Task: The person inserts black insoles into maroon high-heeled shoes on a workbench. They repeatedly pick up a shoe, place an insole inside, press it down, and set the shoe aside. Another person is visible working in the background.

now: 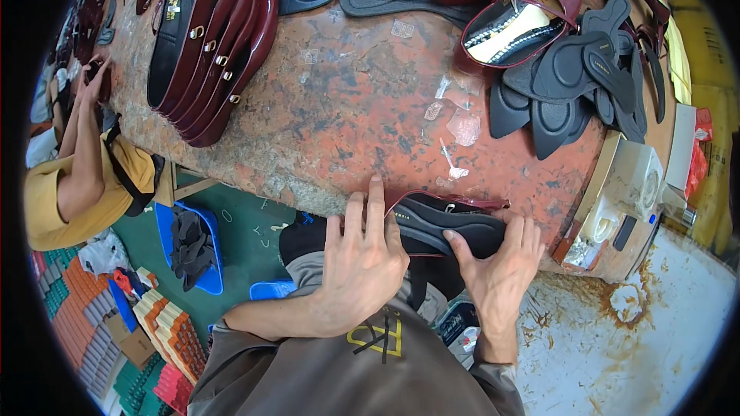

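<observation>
A burgundy patent shoe (487, 204) lies on its side at the table's near edge, with a dark grey padded insole (432, 221) in its opening. My right hand (499, 268) grips the right end, thumb pressed on the insole and fingers around the outside. At the other end, my left hand (358, 266) touches the shoe with its thumb side. Its other fingers stretch out over the table edge, and the thumb tip is hidden.
Nested burgundy shoes (220, 46) stand at the far left. Several loose insoles (559, 80) lie at right beside another shoe (516, 23). A tape dispenser (617, 192) sits at the right edge. A co-worker's arm (85, 154) reaches in at left, above a blue bin (218, 250).
</observation>
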A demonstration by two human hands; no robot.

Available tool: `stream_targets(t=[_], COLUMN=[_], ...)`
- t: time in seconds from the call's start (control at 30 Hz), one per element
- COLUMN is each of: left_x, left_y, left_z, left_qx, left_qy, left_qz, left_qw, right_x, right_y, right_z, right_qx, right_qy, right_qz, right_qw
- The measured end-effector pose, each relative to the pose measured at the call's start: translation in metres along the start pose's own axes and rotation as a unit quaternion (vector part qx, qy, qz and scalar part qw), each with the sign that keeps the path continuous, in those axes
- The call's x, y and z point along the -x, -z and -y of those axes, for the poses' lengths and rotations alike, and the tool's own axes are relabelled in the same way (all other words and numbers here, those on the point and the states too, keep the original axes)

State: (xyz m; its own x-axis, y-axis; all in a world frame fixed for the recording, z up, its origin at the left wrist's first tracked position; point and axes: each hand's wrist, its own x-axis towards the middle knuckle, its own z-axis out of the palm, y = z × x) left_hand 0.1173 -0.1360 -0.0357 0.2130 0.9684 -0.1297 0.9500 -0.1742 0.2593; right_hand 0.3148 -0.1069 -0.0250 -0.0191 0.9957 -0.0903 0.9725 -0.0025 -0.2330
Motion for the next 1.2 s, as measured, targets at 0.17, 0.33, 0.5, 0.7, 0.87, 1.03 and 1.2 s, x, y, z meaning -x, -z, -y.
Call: stream_targets(t=[0.17, 0.33, 0.5, 0.7, 0.87, 1.03, 1.2], left_x=[0.001, -0.012, -0.006, -0.017, -0.027, -0.008, -0.005], left_y=[-0.002, 0.029, -0.026, -0.047, -0.042, -0.080, -0.076], left_z=[0.004, 0.025, -0.014, -0.025, -0.012, -0.048, -0.057], left_qx=[0.027, 0.120, 0.146, 0.131, 0.188, 0.205, 0.179], left_qy=[-0.013, -0.153, -0.317, -0.227, -0.272, -0.239, -0.186], left_qz=[-0.009, 0.054, -0.038, -0.058, -0.015, -0.011, 0.072], left_qw=[1.000, 0.979, 0.936, 0.963, 0.944, 0.949, 0.963], right_x=[-0.001, -0.027, -0.044, 0.054, 0.040, 0.041, -0.025], right_y=[-0.012, -0.003, 0.011, 0.026, 0.030, 0.002, -0.001], right_z=[0.002, -0.012, -0.010, 0.023, 0.013, -0.003, -0.006], right_qx=[0.004, -0.084, -0.077, -0.045, -0.107, -0.067, -0.105], right_qy=[-0.020, 0.030, 0.055, 0.047, 0.035, 0.021, -0.073], right_qz=[0.012, 0.055, 0.024, 0.153, 0.156, 0.134, 0.192], right_qw=[1.000, 0.994, 0.995, 0.986, 0.981, 0.988, 0.973])
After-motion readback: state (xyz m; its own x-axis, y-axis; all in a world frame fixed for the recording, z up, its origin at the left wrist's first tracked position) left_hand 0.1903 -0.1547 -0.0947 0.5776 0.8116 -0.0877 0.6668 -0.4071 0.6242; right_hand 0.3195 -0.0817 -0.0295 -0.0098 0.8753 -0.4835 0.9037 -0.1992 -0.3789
